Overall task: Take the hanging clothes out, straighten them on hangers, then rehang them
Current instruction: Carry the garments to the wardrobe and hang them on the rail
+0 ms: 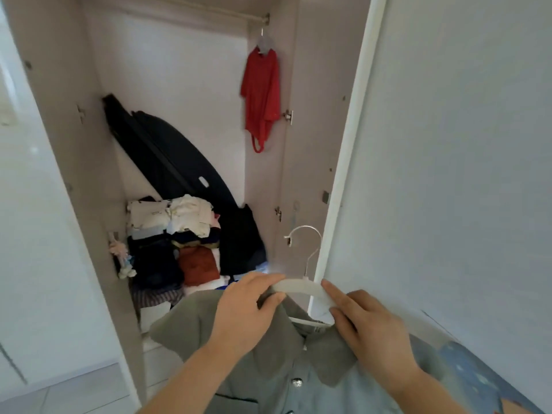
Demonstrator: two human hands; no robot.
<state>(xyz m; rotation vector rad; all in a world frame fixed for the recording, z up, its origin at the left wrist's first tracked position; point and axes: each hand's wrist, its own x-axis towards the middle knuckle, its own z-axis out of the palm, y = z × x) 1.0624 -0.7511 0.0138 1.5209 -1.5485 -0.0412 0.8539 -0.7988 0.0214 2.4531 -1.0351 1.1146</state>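
A grey-green collared shirt (pixel 268 363) with buttons hangs on a white hanger (pixel 298 285) low in the middle of the view, outside the wardrobe. My left hand (pixel 245 312) grips the hanger's left shoulder together with the shirt's collar. My right hand (pixel 367 327) holds the hanger's right shoulder, index finger stretched along it. The hanger's metal hook (pixel 309 234) points up and is free of the rail. A red shirt (pixel 261 97) hangs on a grey hanger from the rail (pixel 215 10) at the wardrobe's top right.
The open wardrobe holds a pile of folded clothes (pixel 173 240) on its floor and a dark flat bag (pixel 167 156) leaning against the back wall. The white wardrobe door (pixel 448 144) stands open at the right. A blue patterned fabric (pixel 466 372) lies at the lower right.
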